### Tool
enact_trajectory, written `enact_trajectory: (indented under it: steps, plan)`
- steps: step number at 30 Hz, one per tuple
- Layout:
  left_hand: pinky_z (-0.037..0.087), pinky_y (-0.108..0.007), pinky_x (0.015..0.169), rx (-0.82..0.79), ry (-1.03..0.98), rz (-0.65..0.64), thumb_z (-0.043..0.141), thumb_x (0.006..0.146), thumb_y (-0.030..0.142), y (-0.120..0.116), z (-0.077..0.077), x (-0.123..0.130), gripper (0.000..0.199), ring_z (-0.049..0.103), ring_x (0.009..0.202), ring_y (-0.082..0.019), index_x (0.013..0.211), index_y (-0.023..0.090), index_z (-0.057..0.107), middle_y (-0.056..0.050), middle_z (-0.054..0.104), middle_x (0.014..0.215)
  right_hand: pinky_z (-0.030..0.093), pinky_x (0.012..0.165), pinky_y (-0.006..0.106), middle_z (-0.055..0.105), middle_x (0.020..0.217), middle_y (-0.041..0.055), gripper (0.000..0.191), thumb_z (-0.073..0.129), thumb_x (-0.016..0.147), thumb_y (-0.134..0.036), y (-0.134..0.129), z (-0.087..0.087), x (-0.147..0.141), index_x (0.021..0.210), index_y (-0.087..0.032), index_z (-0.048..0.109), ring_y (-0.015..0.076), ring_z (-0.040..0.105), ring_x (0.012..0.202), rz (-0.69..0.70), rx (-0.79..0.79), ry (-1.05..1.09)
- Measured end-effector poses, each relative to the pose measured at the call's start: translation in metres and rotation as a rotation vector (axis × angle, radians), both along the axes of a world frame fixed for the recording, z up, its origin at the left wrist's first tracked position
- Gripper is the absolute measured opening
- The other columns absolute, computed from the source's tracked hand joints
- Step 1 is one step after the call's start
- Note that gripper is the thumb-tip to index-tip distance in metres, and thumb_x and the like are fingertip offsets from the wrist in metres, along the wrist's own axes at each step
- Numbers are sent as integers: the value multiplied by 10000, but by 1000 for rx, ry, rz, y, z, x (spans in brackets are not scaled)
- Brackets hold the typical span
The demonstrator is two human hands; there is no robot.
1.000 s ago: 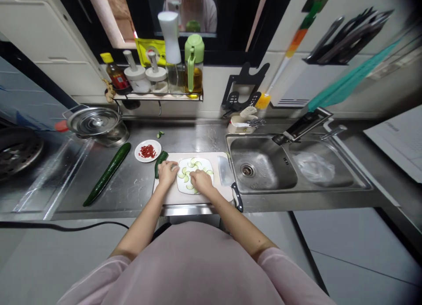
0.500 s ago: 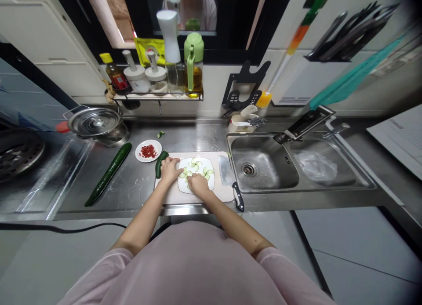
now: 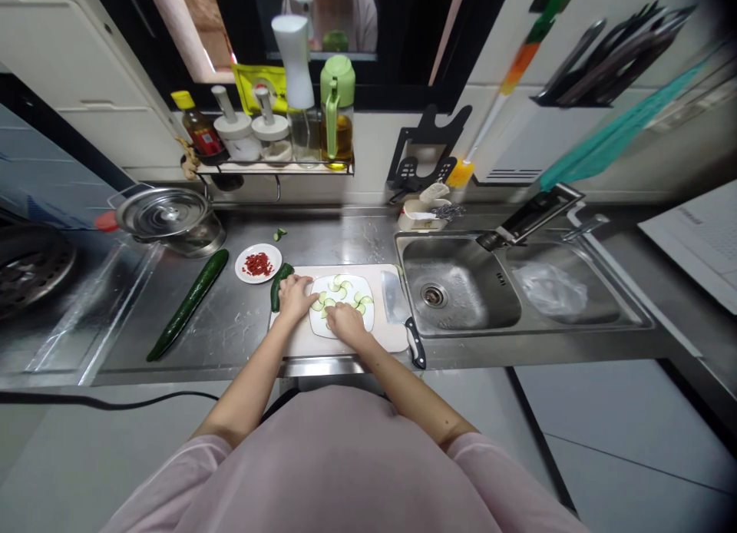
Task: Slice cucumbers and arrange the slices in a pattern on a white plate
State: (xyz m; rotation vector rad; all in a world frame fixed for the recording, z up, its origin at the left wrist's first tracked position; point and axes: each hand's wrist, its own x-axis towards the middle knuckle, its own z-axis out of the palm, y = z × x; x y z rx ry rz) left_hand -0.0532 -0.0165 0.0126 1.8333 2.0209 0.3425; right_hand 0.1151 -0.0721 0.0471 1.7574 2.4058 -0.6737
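Note:
A white square plate (image 3: 351,328) with several thin cucumber slices (image 3: 340,287) in curved patterns lies on a pale cutting board (image 3: 299,343). My left hand (image 3: 294,296) is at the plate's left edge, fingers apart, beside a cut cucumber piece (image 3: 275,293). Over the lower middle of the plate, my right hand (image 3: 345,322) has its fingers pressed together at the slices; what they hold, if anything, is hidden. A knife (image 3: 415,344) rests on the board's right side, its black handle past the edge.
A small plate of chopped red pieces (image 3: 258,264) and a whole cucumber (image 3: 189,305) are on the left, near a lidded steel pot (image 3: 199,237). At the right is a double sink (image 3: 461,327). Bottles stand on a wall rack (image 3: 247,167).
The whole view has shifted very slightly. Both hands stay almost in the same place on and beside the plate.

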Motion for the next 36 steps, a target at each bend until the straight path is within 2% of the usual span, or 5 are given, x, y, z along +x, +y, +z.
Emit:
enact_trajectory:
  steps: [9, 18, 21, 27, 36]
  plan:
    - [375, -442, 964, -32, -8, -36, 736, 655, 483, -18, 2, -10, 599, 391, 1190, -341, 1216, 320, 602, -90, 478, 1251, 381, 760, 256, 648, 1107, 92, 383, 347, 960, -240, 0, 6, 64, 1217, -227, 630, 192, 572, 977, -259, 51, -18]
    - [384, -447, 975, -9, -60, 0, 749, 652, 426, -17, -1, -10, 524, 416, 1188, -336, 1153, 313, 647, -86, 513, 1231, 391, 761, 246, 664, 1088, 75, 377, 361, 949, -261, -3, -3, 70, 1214, -238, 628, 189, 590, 966, -314, 96, 44]
    - [409, -406, 959, 98, -210, 112, 712, 694, 411, -16, -3, -12, 405, 494, 1099, -283, 1070, 266, 682, -82, 572, 1138, 409, 809, 255, 670, 1108, 85, 388, 367, 942, -273, -2, -4, 76, 1223, -200, 624, 192, 596, 971, -387, 149, 123]
    - [464, -256, 740, 611, -630, 587, 527, 831, 390, -11, 3, -22, 294, 546, 738, -130, 992, 171, 637, -36, 631, 884, 452, 860, 306, 702, 1026, 126, 448, 328, 928, -330, -11, -2, 102, 1157, -127, 656, 203, 622, 917, -511, 448, 427]
    - [466, -241, 670, 623, -711, 625, 573, 791, 401, -5, 4, -23, 271, 550, 665, -127, 927, 180, 652, -14, 625, 760, 505, 745, 325, 723, 898, 149, 539, 362, 895, -506, -15, -11, 119, 1022, -116, 711, 212, 646, 765, -504, 605, 520]
